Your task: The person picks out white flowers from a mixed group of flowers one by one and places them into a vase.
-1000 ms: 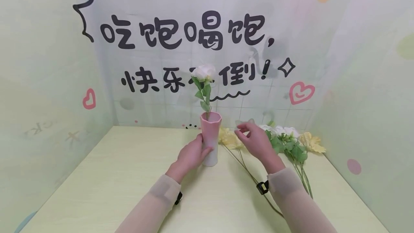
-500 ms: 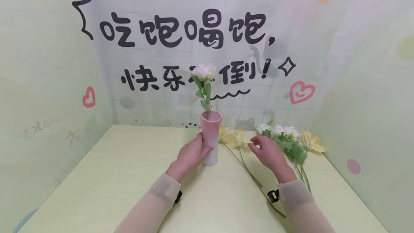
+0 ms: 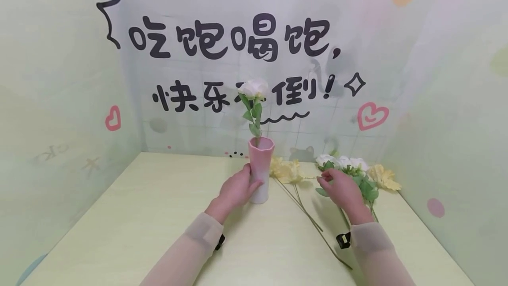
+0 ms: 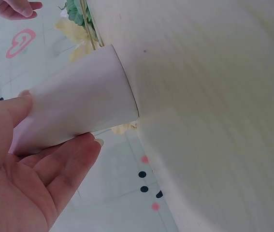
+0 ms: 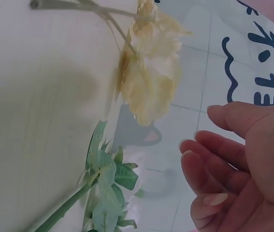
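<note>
My left hand (image 3: 235, 189) grips a pink-and-white vase (image 3: 260, 171) that stands upright on the table. In the left wrist view, thumb and fingers wrap the vase wall (image 4: 79, 94). A single artificial white flower (image 3: 254, 89) with green leaves rises from the vase mouth. Over the flowers on the right hovers my right hand (image 3: 344, 191), fingers loosely bent. Nothing lies between its fingers in the right wrist view, where leafy stems (image 5: 108, 179) and yellow flowers (image 5: 151, 72) are nearby. Several white flowers (image 3: 349, 162) lie partly hidden behind this hand.
Yellow flowers (image 3: 289, 171) lie just right of the vase, their long stems (image 3: 305, 211) running toward the front. Another yellow flower (image 3: 384, 178) lies by the right wall. A printed backdrop (image 3: 222, 131) stands behind the table (image 3: 131, 224).
My right hand has moved right and a little down, from beside the vase to over the white flowers. My left hand keeps its grip on the vase. The view has shifted slightly.
</note>
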Demonstrator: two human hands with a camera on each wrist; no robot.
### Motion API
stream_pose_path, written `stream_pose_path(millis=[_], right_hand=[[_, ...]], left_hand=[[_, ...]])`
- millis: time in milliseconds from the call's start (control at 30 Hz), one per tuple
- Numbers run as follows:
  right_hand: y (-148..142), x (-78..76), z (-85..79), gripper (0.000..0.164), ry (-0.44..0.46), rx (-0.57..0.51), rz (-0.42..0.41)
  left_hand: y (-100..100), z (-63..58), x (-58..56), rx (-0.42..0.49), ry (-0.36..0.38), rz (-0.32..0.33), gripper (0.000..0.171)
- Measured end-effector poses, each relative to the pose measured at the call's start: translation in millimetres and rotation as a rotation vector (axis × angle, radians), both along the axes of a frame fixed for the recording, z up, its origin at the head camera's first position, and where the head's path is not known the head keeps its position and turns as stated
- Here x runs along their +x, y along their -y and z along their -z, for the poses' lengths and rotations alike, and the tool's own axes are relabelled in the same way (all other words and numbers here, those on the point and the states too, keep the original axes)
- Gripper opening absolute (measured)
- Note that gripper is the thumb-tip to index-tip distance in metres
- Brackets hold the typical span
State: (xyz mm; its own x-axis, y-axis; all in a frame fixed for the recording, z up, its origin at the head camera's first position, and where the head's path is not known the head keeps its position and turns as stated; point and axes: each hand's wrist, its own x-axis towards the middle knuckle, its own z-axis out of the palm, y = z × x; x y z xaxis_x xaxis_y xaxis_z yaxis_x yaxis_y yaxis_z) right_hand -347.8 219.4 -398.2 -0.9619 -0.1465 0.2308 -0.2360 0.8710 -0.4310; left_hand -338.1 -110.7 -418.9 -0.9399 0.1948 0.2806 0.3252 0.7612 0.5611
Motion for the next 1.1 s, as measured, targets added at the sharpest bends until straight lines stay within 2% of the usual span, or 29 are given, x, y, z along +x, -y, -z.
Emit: stream_pose_path(millis=[133,400,500,600,767,900,1100], right_hand=[[-8,-1.3,1.5,0.04,0.012,0.027,0.019],[-19,-0.4,0.7,0.043,0.099,0.059,0.071],[-21,-0.8,1.0,0.036,0.123,0.071,0.077],[-24,-1.6,2.5,0.028,0.183,0.09,0.109],[-28,-0.4,3.2,0.04,0.268,0.138,0.184],[-29,1.2,3.1,0.035,0.287,0.151,0.215],[-29,-0.5,4.6,0.022,0.308,0.166,0.215]], left_hand=[[-2,1.0,-1.4,0.001,0.002,-0.001,0.061],[-4,-2.2,0.0,-0.008,0.019,-0.004,0.064],[-3,-3.0,-0.4,-0.012,0.023,-0.013,0.066],[-3,-2.7,-0.8,-0.017,0.024,-0.013,0.067],[-3,-4.0,-0.5,-0.011,0.025,-0.007,0.067],[-4,-4.7,-0.9,-0.01,0.035,-0.011,0.068],[-4,-4.5,-0.9,-0.002,0.041,-0.015,0.069]])
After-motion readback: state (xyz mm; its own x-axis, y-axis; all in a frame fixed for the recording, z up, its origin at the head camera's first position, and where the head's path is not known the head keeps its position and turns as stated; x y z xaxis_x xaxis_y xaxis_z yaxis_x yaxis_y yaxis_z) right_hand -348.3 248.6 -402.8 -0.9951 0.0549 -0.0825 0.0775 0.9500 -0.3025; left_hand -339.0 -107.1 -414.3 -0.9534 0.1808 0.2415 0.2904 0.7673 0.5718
